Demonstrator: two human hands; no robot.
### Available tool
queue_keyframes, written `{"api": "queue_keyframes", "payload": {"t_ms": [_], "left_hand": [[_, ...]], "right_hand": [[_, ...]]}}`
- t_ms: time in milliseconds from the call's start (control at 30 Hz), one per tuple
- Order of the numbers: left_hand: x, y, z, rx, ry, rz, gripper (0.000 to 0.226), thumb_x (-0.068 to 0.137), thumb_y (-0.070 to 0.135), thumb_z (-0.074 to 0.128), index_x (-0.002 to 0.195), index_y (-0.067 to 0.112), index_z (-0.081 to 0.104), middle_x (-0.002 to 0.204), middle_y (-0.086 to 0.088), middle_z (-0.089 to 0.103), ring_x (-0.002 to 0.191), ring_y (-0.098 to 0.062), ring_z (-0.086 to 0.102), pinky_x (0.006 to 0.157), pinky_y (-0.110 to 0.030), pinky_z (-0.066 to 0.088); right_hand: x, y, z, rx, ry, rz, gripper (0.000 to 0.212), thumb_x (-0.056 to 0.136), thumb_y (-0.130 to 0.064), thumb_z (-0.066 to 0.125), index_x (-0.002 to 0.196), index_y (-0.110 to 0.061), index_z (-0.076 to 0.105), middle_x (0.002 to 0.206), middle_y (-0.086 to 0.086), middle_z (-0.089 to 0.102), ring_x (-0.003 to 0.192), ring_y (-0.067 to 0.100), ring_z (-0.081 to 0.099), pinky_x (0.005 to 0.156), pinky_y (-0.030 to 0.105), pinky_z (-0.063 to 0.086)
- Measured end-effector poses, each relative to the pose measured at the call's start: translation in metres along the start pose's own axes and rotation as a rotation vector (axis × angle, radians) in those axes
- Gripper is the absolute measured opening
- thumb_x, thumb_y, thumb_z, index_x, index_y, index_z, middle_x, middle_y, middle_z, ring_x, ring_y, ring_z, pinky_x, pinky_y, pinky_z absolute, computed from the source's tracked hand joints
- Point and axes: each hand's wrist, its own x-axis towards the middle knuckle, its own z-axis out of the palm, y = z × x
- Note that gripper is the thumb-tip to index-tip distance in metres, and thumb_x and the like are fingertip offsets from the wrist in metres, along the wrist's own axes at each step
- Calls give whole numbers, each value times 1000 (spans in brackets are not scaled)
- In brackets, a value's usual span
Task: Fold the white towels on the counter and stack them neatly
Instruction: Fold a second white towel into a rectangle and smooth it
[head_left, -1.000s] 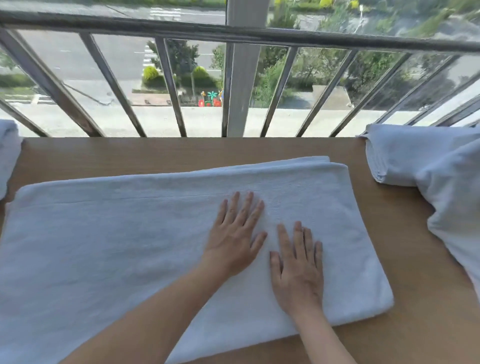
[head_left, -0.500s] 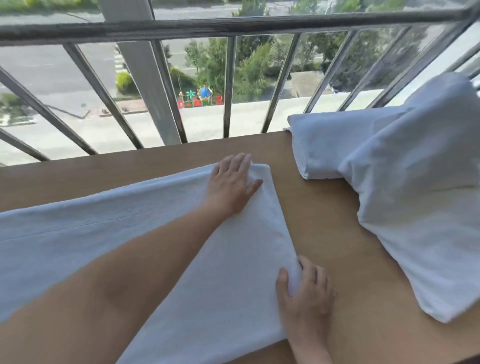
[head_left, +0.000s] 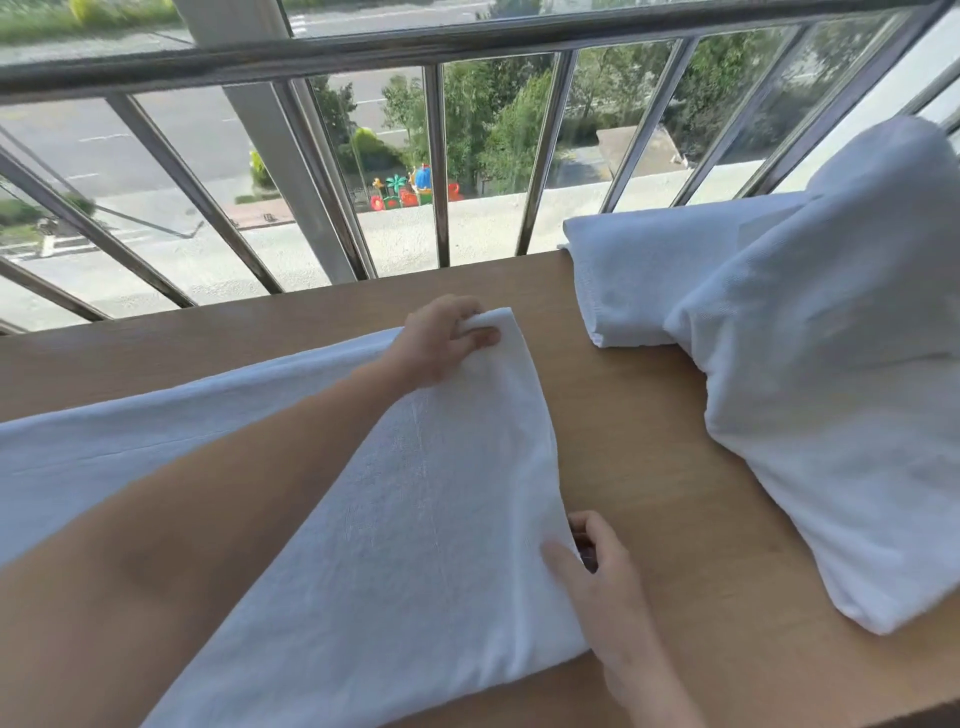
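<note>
A white towel (head_left: 426, 493), folded lengthwise, lies across the wooden counter (head_left: 649, 457) from the left edge to the middle. My left hand (head_left: 441, 340) pinches its far right corner, which is lifted slightly off the counter. My right hand (head_left: 597, 566) grips the near right corner, thumb on top and fingers under the edge. At the right sits a loose heap of white towels (head_left: 831, 374), with a flatter folded part (head_left: 639, 280) at its far left.
A metal railing (head_left: 439, 161) with slanted bars runs along the counter's far edge, in front of a window over a street. Bare wood shows between the held towel and the heap at the right.
Both hands went from lying flat on the towel's middle to its right end. They now pinch the two right corners, and the far corner has lifted. The view swung right.
</note>
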Motion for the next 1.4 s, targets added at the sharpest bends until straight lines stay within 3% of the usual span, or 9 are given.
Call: {"api": "queue_keyframes", "payload": {"t_ms": [133, 267, 533, 667, 767, 933, 1033, 1200, 1400], "left_hand": [[-10, 6, -7, 32, 65, 88, 20, 95, 33, 67, 106, 16, 67, 102, 1, 54, 95, -22, 53, 80, -31, 37], [-13, 8, -12, 136, 199, 236, 21, 92, 27, 72, 104, 11, 71, 116, -6, 59, 111, -26, 53, 97, -38, 39], [7, 22, 19, 549, 196, 16, 50, 89, 48, 69, 131, 23, 54, 128, -4, 47, 120, -26, 41, 103, -36, 29], [10, 33, 20, 617, 117, -53, 38, 95, 53, 58, 104, 18, 49, 98, -3, 64, 81, -24, 54, 68, -35, 38], [9, 35, 22, 592, -17, -184, 55, 93, 73, 38, 85, 19, 48, 80, -1, 54, 78, -25, 51, 65, -35, 35], [12, 47, 18, 553, -139, -262, 88, 71, 97, 34, 76, 13, 62, 65, 2, 65, 76, -19, 66, 60, -31, 43], [12, 54, 8, 488, -168, -285, 68, 74, 83, 57, 67, 15, 60, 56, 2, 64, 63, -16, 66, 56, -27, 44], [8, 46, -20, 397, -30, -293, 36, 85, 47, 69, 88, 12, 65, 85, -3, 68, 81, -22, 69, 74, -33, 57], [-7, 25, -43, 311, 33, -221, 54, 75, 59, 76, 68, 18, 42, 69, 3, 48, 68, -18, 50, 60, -29, 37]], "right_hand": [[1, 3, -1, 20, -12, -24, 27, 94, -23, 61, 89, -49, 63, 94, -17, 73, 84, 2, 69, 67, 21, 52], [2, 16, -7, -84, 62, -36, 10, 97, -33, 59, 93, -38, 67, 88, -15, 73, 79, 5, 69, 68, 33, 59], [9, 30, -12, -327, 150, 9, 36, 92, -58, 56, 75, -26, 60, 71, -8, 67, 71, 8, 61, 54, 21, 42], [9, 29, -18, -122, 3, 13, 31, 94, -39, 61, 76, -14, 60, 71, 6, 62, 69, 15, 55, 62, 31, 40], [2, 13, -10, 125, -124, -18, 29, 81, -34, 61, 86, -5, 61, 79, 22, 56, 72, 20, 48, 65, 39, 36], [-9, -13, 22, 164, -344, -183, 20, 85, -36, 65, 87, -16, 64, 77, 1, 59, 69, 16, 50, 62, 30, 41], [-12, -25, 39, 142, -416, -253, 14, 89, -33, 64, 80, -23, 60, 71, -7, 56, 64, 10, 48, 59, 24, 40], [-12, -41, 57, 39, -509, -282, 24, 87, -37, 66, 74, -23, 51, 67, -9, 46, 60, 8, 40, 55, 21, 36], [-13, -59, 97, -106, -621, -282, 30, 86, -42, 65, 83, -15, 52, 71, -5, 47, 65, 12, 42, 60, 29, 37]]}}
